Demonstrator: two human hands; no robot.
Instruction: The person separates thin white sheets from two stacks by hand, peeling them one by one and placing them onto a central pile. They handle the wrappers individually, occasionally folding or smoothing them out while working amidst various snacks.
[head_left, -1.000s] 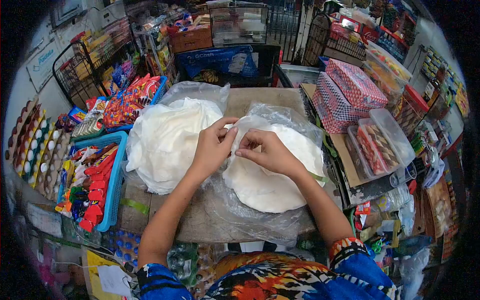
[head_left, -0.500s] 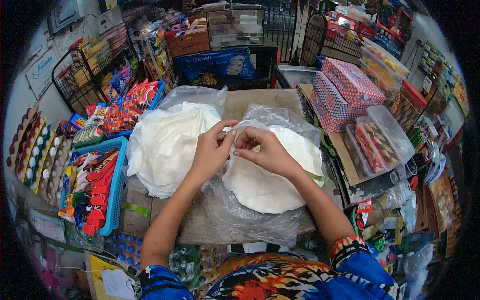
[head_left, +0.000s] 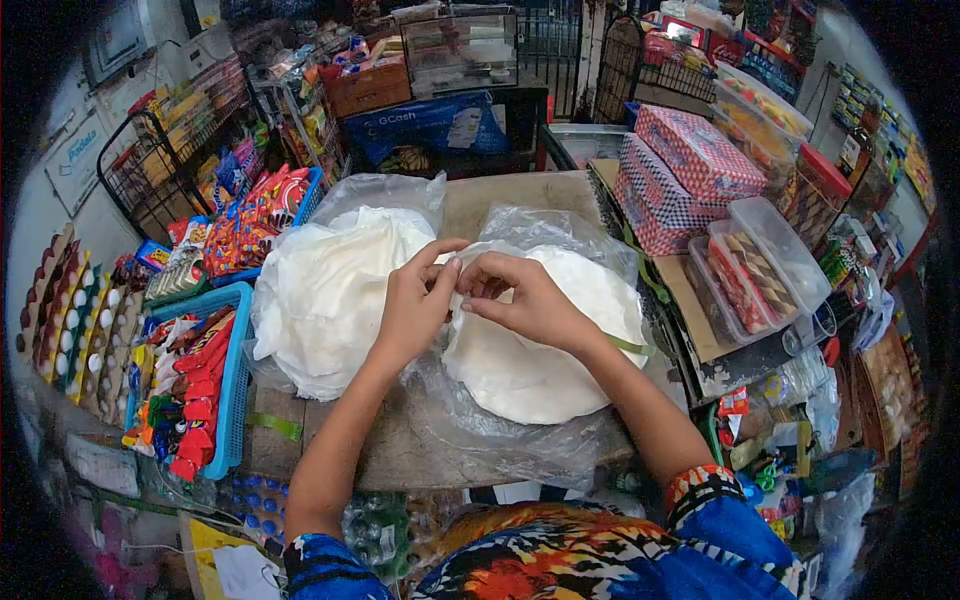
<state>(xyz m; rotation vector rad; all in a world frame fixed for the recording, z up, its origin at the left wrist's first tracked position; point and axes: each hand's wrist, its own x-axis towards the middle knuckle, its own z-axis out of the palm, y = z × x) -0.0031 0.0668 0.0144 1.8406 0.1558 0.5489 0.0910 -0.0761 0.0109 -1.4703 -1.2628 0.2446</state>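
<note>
Two piles of thin, round white sheets that look like spring roll wrappers lie on clear plastic on the wooden table. The left pile (head_left: 325, 300) is loose and ruffled; the right stack (head_left: 545, 350) is flatter, its sheets lying together. Between the piles, at the upper left edge of the right stack, my left hand (head_left: 420, 295) is closed in a pinch. Close beside it my right hand (head_left: 515, 290) pinches too, fingers curled over the stack's edge. Both seem to grip the rim of a wrapper, though the fingertips hide most of it.
A blue basket of snack packs (head_left: 235, 375) and egg trays (head_left: 85, 325) stand at left. On the right are checkered boxes (head_left: 690, 165) and a clear tub of wafer sticks (head_left: 755, 275). A green strip (head_left: 275, 425) lies near the table's left edge.
Both hands stay pinched at the same edge, with only slight finger shifts. The whole view has tilted a little.
</note>
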